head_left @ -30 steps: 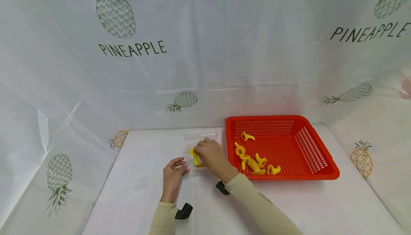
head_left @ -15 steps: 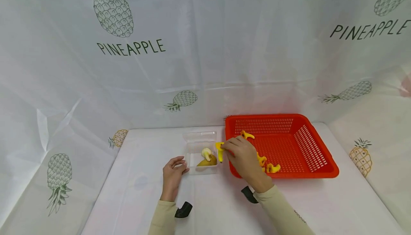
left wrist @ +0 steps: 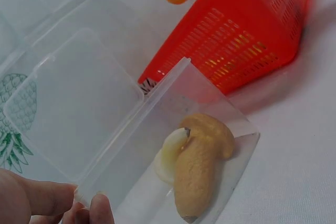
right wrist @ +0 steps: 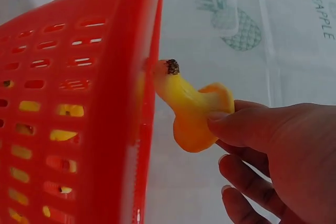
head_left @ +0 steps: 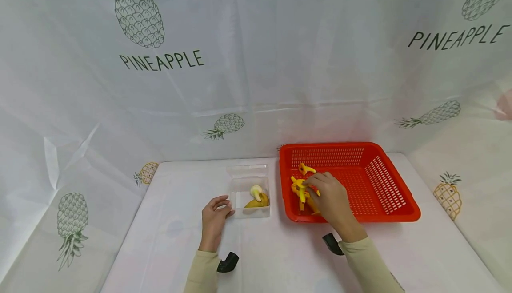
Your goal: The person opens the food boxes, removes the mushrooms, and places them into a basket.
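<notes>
My left hand (head_left: 214, 218) is at the left side of a clear plastic box (head_left: 238, 193), its lid folded back. In the left wrist view, thumb and finger pinch the box's corner. Inside lie a brown toy mushroom (left wrist: 197, 177) and a smaller pale mushroom (left wrist: 167, 158). Above the left part of a red basket (head_left: 384, 216), my right hand (head_left: 333, 199) pinches a yellow mushroom (right wrist: 194, 114) by its cap, between thumb and fingers. Its dark-tipped stem points away from the hand in the right wrist view.
Several more yellow mushrooms lie in the basket's left part, one toy mushroom (head_left: 307, 169) near its back wall, others partly behind my right hand. Dark curved pieces (head_left: 228, 262) sit at both wrists. A pineapple-print sheet (head_left: 256, 62) hangs behind the white table (head_left: 176, 186).
My right hand has carried the yellow mushroom rightward from over the clear box to above the red basket. The brown and pale mushrooms are now uncovered. My left hand stays at the box.
</notes>
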